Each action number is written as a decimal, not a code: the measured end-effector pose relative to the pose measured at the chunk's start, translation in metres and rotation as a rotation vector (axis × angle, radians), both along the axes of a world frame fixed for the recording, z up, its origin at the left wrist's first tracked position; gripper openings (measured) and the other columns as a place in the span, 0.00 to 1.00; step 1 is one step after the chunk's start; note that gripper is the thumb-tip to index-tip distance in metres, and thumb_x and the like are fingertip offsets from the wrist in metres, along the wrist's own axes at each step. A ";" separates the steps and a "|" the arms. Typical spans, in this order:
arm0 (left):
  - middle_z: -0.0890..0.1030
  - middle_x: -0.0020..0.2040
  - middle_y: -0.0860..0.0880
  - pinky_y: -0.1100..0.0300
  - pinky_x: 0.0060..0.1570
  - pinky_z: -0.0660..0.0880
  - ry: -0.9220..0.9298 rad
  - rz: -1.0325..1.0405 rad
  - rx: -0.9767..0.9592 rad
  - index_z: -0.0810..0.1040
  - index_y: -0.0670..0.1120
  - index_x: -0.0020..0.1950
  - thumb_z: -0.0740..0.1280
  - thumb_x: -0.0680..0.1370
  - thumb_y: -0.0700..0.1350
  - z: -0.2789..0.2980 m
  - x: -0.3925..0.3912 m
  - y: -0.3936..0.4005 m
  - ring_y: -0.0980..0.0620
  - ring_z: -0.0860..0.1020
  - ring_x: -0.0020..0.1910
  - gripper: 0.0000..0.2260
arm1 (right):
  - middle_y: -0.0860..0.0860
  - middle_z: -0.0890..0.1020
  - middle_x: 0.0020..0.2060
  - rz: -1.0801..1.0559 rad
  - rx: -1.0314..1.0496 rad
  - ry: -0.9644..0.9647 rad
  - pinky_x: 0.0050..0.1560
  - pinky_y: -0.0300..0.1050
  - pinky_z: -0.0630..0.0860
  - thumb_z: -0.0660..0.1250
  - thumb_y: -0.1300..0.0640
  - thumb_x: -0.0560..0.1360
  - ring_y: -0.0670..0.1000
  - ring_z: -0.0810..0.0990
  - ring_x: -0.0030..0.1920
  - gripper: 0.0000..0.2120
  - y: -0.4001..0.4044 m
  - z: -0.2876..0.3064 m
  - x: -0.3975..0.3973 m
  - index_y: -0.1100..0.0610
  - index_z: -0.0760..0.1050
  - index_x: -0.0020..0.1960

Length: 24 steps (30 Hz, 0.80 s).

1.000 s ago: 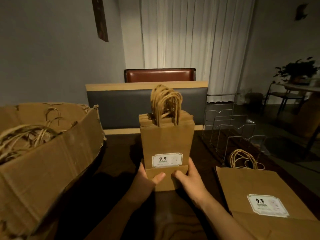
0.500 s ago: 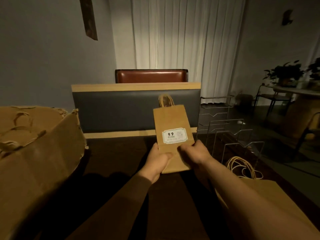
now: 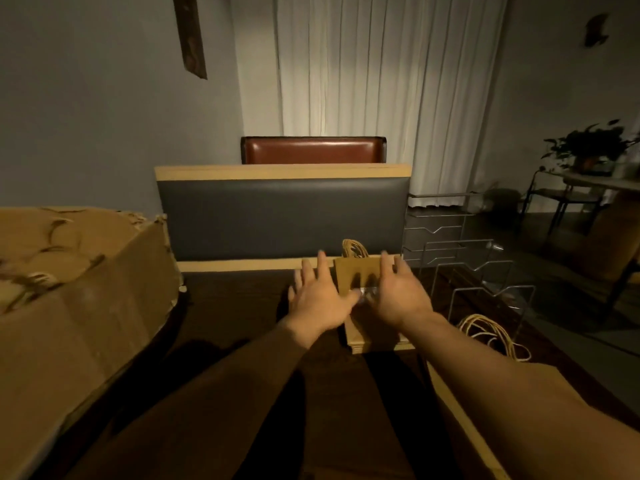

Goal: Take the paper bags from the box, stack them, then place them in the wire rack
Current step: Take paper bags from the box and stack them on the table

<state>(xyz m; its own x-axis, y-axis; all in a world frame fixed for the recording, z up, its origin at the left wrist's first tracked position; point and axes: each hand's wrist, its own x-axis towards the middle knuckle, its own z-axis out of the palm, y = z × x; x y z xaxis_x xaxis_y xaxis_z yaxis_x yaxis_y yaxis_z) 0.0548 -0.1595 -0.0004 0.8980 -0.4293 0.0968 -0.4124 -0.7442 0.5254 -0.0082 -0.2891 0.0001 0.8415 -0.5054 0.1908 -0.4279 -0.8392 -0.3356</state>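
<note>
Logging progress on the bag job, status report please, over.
Both hands open: left hand and right hand flat over the paper bag stack lying on the table. Wire rack to the right. Nothing between stack and rack.

Spread hands [image 3: 320, 299] seemingly over bags [image 3: 356, 275]

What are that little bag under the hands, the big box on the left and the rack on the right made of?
Small bag: matte brown kraft paper by its look, with twisted cord handles. Box: corrugated cardboard, going by its dull tan face and ragged torn rim. Wire rack: thin bent metal wire, apparently, with a silvery sheen.
</note>
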 end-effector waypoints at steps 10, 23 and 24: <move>0.77 0.66 0.46 0.54 0.60 0.72 -0.572 0.111 0.249 0.68 0.49 0.73 0.67 0.78 0.51 0.217 -0.041 0.283 0.47 0.76 0.61 0.24 | 0.54 0.75 0.66 0.818 -0.213 -0.417 0.65 0.47 0.68 0.63 0.50 0.80 0.54 0.73 0.66 0.20 0.222 0.169 -0.001 0.55 0.72 0.70; 0.79 0.52 0.47 0.57 0.50 0.77 0.342 0.371 0.718 0.78 0.44 0.58 0.69 0.77 0.51 0.141 0.086 0.491 0.49 0.78 0.49 0.14 | 0.54 0.80 0.59 0.864 -0.280 0.692 0.53 0.50 0.80 0.70 0.56 0.76 0.55 0.78 0.58 0.18 0.408 0.150 0.159 0.57 0.76 0.65; 0.79 0.52 0.48 0.55 0.54 0.76 0.383 0.343 0.739 0.79 0.47 0.54 0.69 0.76 0.53 0.136 0.096 0.488 0.49 0.78 0.50 0.12 | 0.54 0.79 0.60 0.840 -0.331 0.799 0.50 0.49 0.81 0.70 0.54 0.77 0.56 0.78 0.60 0.19 0.407 0.140 0.170 0.56 0.75 0.67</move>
